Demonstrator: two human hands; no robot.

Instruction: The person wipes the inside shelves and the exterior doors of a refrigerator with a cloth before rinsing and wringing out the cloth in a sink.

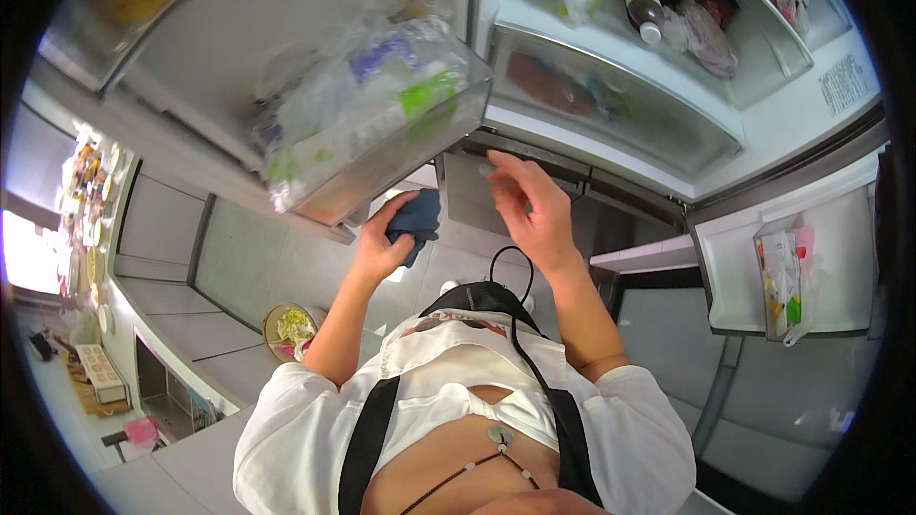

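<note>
My left hand (386, 236) is closed round a folded dark blue cloth (415, 219), just below the clear door bin (382, 167) of the open left refrigerator door. Plastic bags and packages (367, 86), with green and purple patches, fill that bin. My right hand (530, 210) is raised in front of the refrigerator's lower edge, its index finger stretched out and the other fingers loosely bent. No held thing shows in it. Close above it is the clear front of a drawer (611, 100) with reddish and brown packages inside.
A shelf above the drawer holds a dark bottle (641, 5), jars and bagged food. The open right door (835, 257) has a small bin with a carton. A waste bin (291, 332) with food scraps stands on the floor at left, beside cabinets and a counter (105, 439).
</note>
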